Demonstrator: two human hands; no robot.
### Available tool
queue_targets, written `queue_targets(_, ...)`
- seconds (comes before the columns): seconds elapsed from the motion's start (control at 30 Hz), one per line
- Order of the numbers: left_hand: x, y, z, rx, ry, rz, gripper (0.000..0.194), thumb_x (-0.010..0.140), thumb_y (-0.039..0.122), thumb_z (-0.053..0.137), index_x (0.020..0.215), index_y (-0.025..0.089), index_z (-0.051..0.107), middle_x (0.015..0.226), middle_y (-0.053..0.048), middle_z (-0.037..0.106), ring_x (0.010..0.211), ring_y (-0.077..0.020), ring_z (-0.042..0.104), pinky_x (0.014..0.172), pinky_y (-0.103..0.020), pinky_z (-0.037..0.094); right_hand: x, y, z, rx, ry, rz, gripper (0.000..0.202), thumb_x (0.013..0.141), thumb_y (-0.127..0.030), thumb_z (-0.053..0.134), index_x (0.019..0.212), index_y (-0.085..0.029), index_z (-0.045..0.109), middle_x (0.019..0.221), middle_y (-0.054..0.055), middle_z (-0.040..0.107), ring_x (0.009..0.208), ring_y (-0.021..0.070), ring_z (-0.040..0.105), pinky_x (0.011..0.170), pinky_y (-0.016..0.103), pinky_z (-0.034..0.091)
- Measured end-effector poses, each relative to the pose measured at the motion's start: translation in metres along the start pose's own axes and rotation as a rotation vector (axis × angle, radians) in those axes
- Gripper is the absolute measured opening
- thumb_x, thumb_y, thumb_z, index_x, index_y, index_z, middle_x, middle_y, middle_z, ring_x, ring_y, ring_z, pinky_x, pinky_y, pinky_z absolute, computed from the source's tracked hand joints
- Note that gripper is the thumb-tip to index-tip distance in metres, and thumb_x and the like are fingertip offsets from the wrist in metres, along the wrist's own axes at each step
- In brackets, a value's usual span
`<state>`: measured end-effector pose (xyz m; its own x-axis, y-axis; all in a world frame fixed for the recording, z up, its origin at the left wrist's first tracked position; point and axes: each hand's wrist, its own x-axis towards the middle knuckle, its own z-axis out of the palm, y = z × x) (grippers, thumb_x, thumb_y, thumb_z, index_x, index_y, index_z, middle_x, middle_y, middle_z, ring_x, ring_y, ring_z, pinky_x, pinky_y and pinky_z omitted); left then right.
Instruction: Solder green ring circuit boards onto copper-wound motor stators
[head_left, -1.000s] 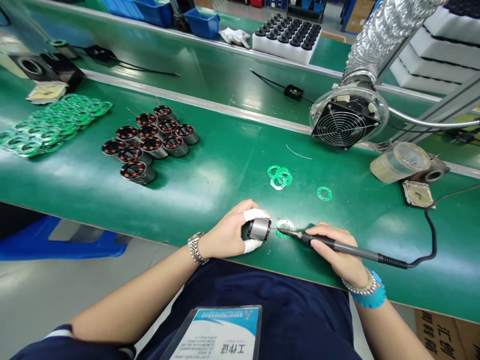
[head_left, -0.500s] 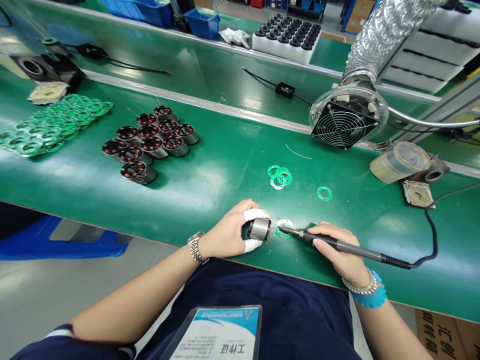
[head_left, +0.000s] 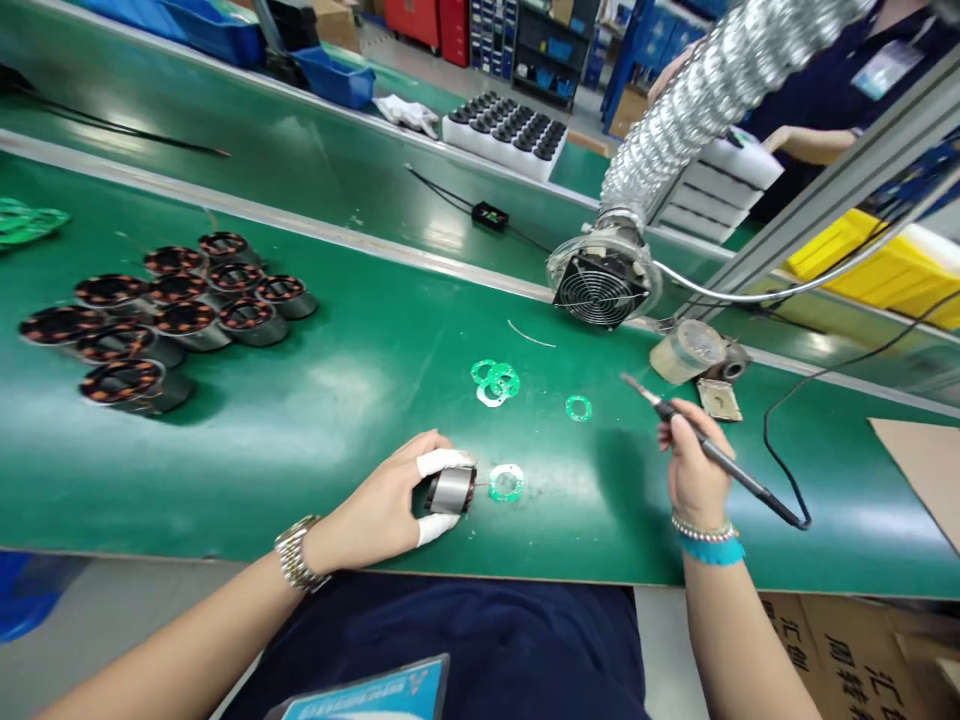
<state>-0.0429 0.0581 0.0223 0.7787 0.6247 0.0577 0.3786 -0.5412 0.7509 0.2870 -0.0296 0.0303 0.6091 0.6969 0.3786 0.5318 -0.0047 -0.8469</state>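
Note:
My left hand (head_left: pixel 382 505), with white finger covers on thumb and forefinger, is closed round a metal motor stator (head_left: pixel 453 490) lying on its side on the green bench. A thin wire runs from the stator's right end to a green ring-shaped circuit board (head_left: pixel 506 483) flat on the bench. Off to the right, my right hand (head_left: pixel 697 460) grips a soldering iron (head_left: pixel 716 455) by its dark handle. Its tip points up and left, raised away from the board. More ring boards (head_left: pixel 496 381) overlap farther back, and a single ring board (head_left: pixel 578 408) lies to their right.
Several copper-wound stators (head_left: pixel 187 318) stand at the left. A fan (head_left: pixel 600 288) on a silver duct hangs at the back, near a cloudy plastic jar (head_left: pixel 686 350) and a sponge tray (head_left: pixel 718 398). Another person (head_left: pixel 817 140) stands across the bench beside white foam trays (head_left: pixel 712 190).
My right hand has lifted the soldering iron off the ring board and carried it right, towards the jar. My left hand still holds the stator. The view has turned rightward.

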Motion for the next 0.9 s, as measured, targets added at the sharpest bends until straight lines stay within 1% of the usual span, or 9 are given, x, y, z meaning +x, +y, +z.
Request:
queue_targets(0.13, 0.000, -0.001, 0.001, 0.004, -0.008, -0.003, 0.039, 0.070, 0.018, 0.057, 0.108, 0.021, 0.050, 0.099, -0.003, 0.050, 0.089, -0.0174, 0.053, 0.080, -0.029, 0.044, 0.055, 0.020, -0.026, -0.348, 0.335, -0.216, 0.033, 0.080, -0.037, 0.054, 0.104, -0.016, 0.062, 0.098, 0.009, 0.064, 0.090, 0.0213, 0.060, 0.080, 0.037, 0.048)
queue_targets(0.2, -0.001, 0.000, 0.001, 0.001, -0.012, -0.005, 0.039, 0.069, 0.018, 0.056, 0.108, 0.021, 0.049, 0.099, -0.003, 0.050, 0.089, -0.0173, 0.053, 0.081, -0.029, 0.044, 0.073, 0.027, -0.032, -0.441, 0.243, -0.274, 0.033, 0.077, -0.037, 0.057, 0.101, -0.016, 0.064, 0.099, 0.010, 0.064, 0.094, 0.0226, 0.059, 0.088, 0.039, 0.044)
queue_targets(0.27, -0.001, 0.001, 0.000, 0.000, -0.008, -0.007, 0.040, 0.068, 0.016, 0.056, 0.108, 0.021, 0.049, 0.100, -0.003, 0.051, 0.090, -0.0176, 0.053, 0.082, -0.030, 0.044, 0.078, 0.028, -0.034, -0.442, 0.160, -0.275, 0.031, 0.077, -0.038, 0.057, 0.099, -0.017, 0.064, 0.092, 0.008, 0.066, 0.083, 0.0200, 0.062, 0.083, 0.037, 0.048)
queue_targets(0.4, 0.000, 0.006, -0.002, -0.023, 0.022, 0.004, 0.040, 0.066, 0.014, 0.058, 0.106, 0.020, 0.051, 0.099, -0.004, 0.053, 0.090, -0.0186, 0.054, 0.082, -0.031, 0.045, 0.045, 0.004, -0.020, -0.263, 0.035, -0.209, 0.027, 0.085, -0.032, 0.050, 0.105, -0.016, 0.058, 0.065, 0.000, 0.061, 0.055, 0.0137, 0.060, 0.062, 0.029, 0.052)
queue_targets(0.47, 0.002, 0.010, -0.002, -0.043, 0.036, 0.010, 0.040, 0.066, 0.014, 0.059, 0.105, 0.020, 0.050, 0.100, -0.004, 0.054, 0.091, -0.0187, 0.055, 0.083, -0.031, 0.045, 0.014, -0.017, -0.008, -0.189, -0.137, -0.224, 0.019, 0.084, -0.026, 0.052, 0.101, -0.018, 0.057, 0.071, 0.002, 0.065, 0.064, 0.0151, 0.064, 0.066, 0.029, 0.053)
queue_targets(0.53, 0.007, 0.014, 0.000, -0.055, 0.041, 0.013, 0.041, 0.066, 0.016, 0.061, 0.105, 0.020, 0.050, 0.101, -0.005, 0.055, 0.092, -0.0192, 0.055, 0.083, -0.032, 0.046, -0.016, -0.036, 0.005, -0.167, -0.432, -0.308, 0.019, 0.081, -0.019, 0.057, 0.101, -0.022, 0.057, 0.094, 0.006, 0.067, 0.085, 0.0177, 0.066, 0.079, 0.032, 0.052)
queue_targets(0.63, 0.013, 0.017, 0.006, -0.046, 0.033, 0.003, 0.042, 0.066, 0.021, 0.065, 0.105, 0.020, 0.050, 0.101, -0.005, 0.058, 0.093, -0.0212, 0.056, 0.087, -0.037, 0.044, -0.044, -0.054, 0.022, -0.024, -0.727, -0.505, 0.033, 0.081, -0.010, 0.052, 0.112, -0.023, 0.050, 0.117, 0.009, 0.060, 0.115, 0.0203, 0.053, 0.096, 0.038, 0.044)
queue_targets(0.77, 0.015, 0.016, 0.013, -0.017, 0.033, -0.015, 0.040, 0.068, 0.025, 0.067, 0.104, 0.020, 0.050, 0.102, -0.004, 0.062, 0.093, -0.0212, 0.058, 0.102, -0.048, 0.030, -0.052, -0.061, 0.033, -0.059, -0.719, -0.595, 0.031, 0.082, -0.008, 0.049, 0.110, -0.022, 0.053, 0.105, 0.008, 0.064, 0.112, 0.0207, 0.054, 0.093, 0.035, 0.047)
queue_targets(0.9, 0.011, 0.012, 0.016, 0.027, 0.115, -0.019, 0.041, 0.067, 0.028, 0.069, 0.103, 0.019, 0.051, 0.109, -0.007, 0.059, 0.103, -0.0236, 0.054, 0.101, -0.047, 0.032, -0.062, -0.060, 0.047, -0.073, -0.567, -0.431, 0.020, 0.081, -0.012, 0.054, 0.098, -0.022, 0.056, 0.085, 0.004, 0.065, 0.081, 0.0168, 0.064, 0.075, 0.029, 0.052)
